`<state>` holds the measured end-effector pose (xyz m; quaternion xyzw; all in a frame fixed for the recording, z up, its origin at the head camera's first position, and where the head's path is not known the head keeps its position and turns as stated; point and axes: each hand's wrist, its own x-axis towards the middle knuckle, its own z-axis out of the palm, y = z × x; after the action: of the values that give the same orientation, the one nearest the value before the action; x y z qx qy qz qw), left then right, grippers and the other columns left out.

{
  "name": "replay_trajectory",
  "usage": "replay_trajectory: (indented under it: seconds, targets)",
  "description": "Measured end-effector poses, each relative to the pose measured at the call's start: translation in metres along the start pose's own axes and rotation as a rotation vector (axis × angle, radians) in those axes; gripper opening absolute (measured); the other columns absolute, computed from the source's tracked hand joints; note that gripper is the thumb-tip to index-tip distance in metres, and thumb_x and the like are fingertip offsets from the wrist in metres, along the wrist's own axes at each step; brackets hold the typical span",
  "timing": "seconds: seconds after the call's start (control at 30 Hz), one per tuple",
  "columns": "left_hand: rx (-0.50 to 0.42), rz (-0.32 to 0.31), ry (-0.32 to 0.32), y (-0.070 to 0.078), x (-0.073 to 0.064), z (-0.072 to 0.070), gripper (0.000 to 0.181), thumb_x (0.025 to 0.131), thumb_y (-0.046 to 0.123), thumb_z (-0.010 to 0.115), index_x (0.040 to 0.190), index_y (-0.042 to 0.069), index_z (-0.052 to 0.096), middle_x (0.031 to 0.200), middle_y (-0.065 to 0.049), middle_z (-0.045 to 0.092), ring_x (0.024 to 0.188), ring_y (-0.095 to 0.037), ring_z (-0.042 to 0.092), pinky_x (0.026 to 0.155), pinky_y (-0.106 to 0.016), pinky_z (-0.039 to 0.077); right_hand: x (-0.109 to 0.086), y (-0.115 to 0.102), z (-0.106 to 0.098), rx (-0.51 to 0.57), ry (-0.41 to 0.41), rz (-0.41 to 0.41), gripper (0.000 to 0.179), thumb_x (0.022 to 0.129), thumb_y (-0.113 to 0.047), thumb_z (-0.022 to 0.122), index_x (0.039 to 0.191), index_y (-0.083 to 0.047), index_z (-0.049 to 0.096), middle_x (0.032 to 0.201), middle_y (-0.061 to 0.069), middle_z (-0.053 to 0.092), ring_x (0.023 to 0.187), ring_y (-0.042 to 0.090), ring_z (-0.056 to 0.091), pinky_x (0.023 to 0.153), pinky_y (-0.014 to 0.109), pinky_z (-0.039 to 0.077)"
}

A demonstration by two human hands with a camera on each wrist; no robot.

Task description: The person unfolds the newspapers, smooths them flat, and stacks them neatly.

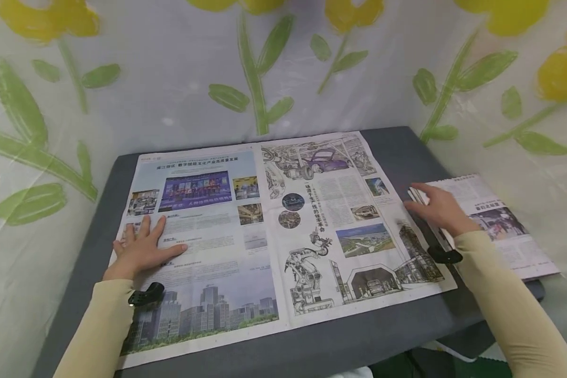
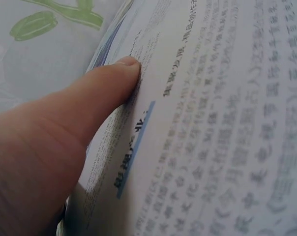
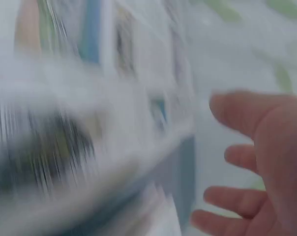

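A wide newspaper [image 1: 217, 262] lies spread on the grey table, with photos, drawings and printed columns on both pages. My left hand [image 1: 142, 248] rests flat on its left page, fingers and thumb spread. The left wrist view shows the left thumb [image 2: 106, 91] lying along the printed text. Past the right edge of the sheet is my right hand [image 1: 441, 207], over the near side of a folded newspaper stack [image 1: 496, 220]. In the blurred right wrist view, the right fingers [image 3: 234, 199] stand apart and loosely extended, with nothing between them and the thumb.
The grey table [image 1: 359, 341] shows along the front and left of the spread sheet. A plastic curtain [image 1: 170, 105] with yellow flowers and green leaves hangs behind and at both sides. Dark and green items [image 1: 434, 362] are partly visible below the front edge.
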<state>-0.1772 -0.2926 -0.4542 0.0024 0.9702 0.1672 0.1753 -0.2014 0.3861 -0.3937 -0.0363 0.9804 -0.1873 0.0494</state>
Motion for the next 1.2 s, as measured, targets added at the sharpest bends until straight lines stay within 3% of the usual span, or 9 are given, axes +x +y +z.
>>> replay_trajectory:
  seconds: [0.2, 0.33, 0.43, 0.73, 0.83, 1.03, 1.1, 1.17, 1.2]
  targets:
    - [0.014, 0.013, 0.006, 0.0, -0.001, 0.001, 0.12, 0.086, 0.079, 0.055, 0.164, 0.008, -0.001, 0.163, -0.037, -0.015, 0.142, -0.071, -0.018, 0.102, -0.089, -0.008, -0.05, 0.084, -0.049, -0.098, 0.129, 0.164, 0.051, 0.097, -0.023, 0.059, 0.131, 0.015, 0.052, 0.121, 0.045, 0.057, 0.099, 0.058, 0.06, 0.082, 0.063, 0.047]
    - [0.02, 0.018, 0.012, -0.001, -0.001, 0.0, 0.121, 0.085, 0.08, 0.055, 0.163, 0.007, -0.001, 0.163, -0.037, -0.015, 0.142, -0.072, -0.018, 0.102, -0.089, -0.008, -0.079, 0.124, -0.053, -0.079, 0.098, 0.273, 0.046, 0.093, -0.018, 0.065, 0.116, 0.019, 0.056, 0.106, 0.043, 0.061, 0.088, 0.049, 0.06, 0.066, 0.042, 0.044]
    - [0.027, 0.023, 0.02, -0.002, 0.001, 0.001, 0.12, 0.086, 0.08, 0.054, 0.163, 0.007, -0.001, 0.163, -0.038, -0.014, 0.142, -0.072, -0.017, 0.102, -0.089, -0.008, -0.09, 0.14, -0.049, -0.071, 0.089, 0.289, 0.041, 0.09, -0.016, 0.069, 0.111, 0.018, 0.058, 0.1, 0.04, 0.062, 0.086, 0.047, 0.059, 0.065, 0.036, 0.038]
    - [0.033, 0.022, 0.036, -0.003, 0.002, 0.004, 0.119, 0.086, 0.079, 0.054, 0.163, 0.006, 0.001, 0.163, -0.038, -0.012, 0.142, -0.072, -0.016, 0.103, -0.09, -0.006, -0.092, 0.152, -0.041, -0.065, 0.146, 0.284, 0.037, 0.081, -0.006, 0.071, 0.111, 0.015, 0.063, 0.098, 0.038, 0.062, 0.083, 0.042, 0.055, 0.067, 0.036, 0.034]
    - [0.034, 0.02, 0.038, -0.003, 0.002, 0.005, 0.119, 0.086, 0.079, 0.054, 0.163, 0.007, 0.0, 0.163, -0.037, -0.012, 0.143, -0.071, -0.016, 0.103, -0.09, -0.006, -0.093, 0.155, -0.041, -0.054, 0.14, 0.264, 0.038, 0.082, -0.007, 0.072, 0.113, 0.014, 0.064, 0.107, 0.043, 0.06, 0.083, 0.038, 0.056, 0.069, 0.035, 0.034]
    - [0.038, 0.026, 0.042, -0.001, 0.001, 0.002, 0.119, 0.086, 0.079, 0.054, 0.163, 0.006, 0.001, 0.163, -0.038, -0.011, 0.142, -0.072, -0.015, 0.103, -0.09, -0.005, -0.093, 0.157, -0.049, 0.034, 0.051, 0.359, 0.05, 0.092, -0.014, 0.067, 0.133, 0.013, 0.055, 0.133, 0.047, 0.048, 0.098, 0.043, 0.054, 0.071, 0.03, 0.036]
    - [0.037, 0.027, 0.042, -0.001, 0.002, 0.002, 0.119, 0.086, 0.079, 0.054, 0.163, 0.005, 0.001, 0.163, -0.038, -0.011, 0.142, -0.073, -0.015, 0.103, -0.09, -0.005, -0.091, 0.154, -0.055, 0.081, 0.051, 0.387, 0.048, 0.096, -0.018, 0.065, 0.137, 0.005, 0.057, 0.141, 0.045, 0.044, 0.101, 0.037, 0.052, 0.071, 0.025, 0.035]
    - [0.032, 0.028, 0.041, -0.001, 0.002, 0.002, 0.119, 0.086, 0.078, 0.055, 0.163, 0.005, 0.001, 0.163, -0.038, -0.012, 0.142, -0.073, -0.015, 0.103, -0.09, -0.006, -0.091, 0.142, -0.064, 0.131, 0.076, 0.388, 0.042, 0.1, -0.022, 0.061, 0.14, -0.01, 0.06, 0.146, 0.043, 0.041, 0.098, 0.017, 0.053, 0.072, 0.021, 0.035]
    - [0.032, 0.029, 0.038, -0.002, 0.002, 0.002, 0.119, 0.086, 0.079, 0.054, 0.163, 0.005, 0.001, 0.162, -0.038, -0.013, 0.141, -0.073, -0.016, 0.103, -0.09, -0.006, -0.091, 0.136, -0.069, 0.168, 0.098, 0.378, 0.036, 0.101, -0.025, 0.061, 0.137, -0.021, 0.063, 0.142, 0.033, 0.055, 0.093, 0.01, 0.053, 0.07, 0.02, 0.037]
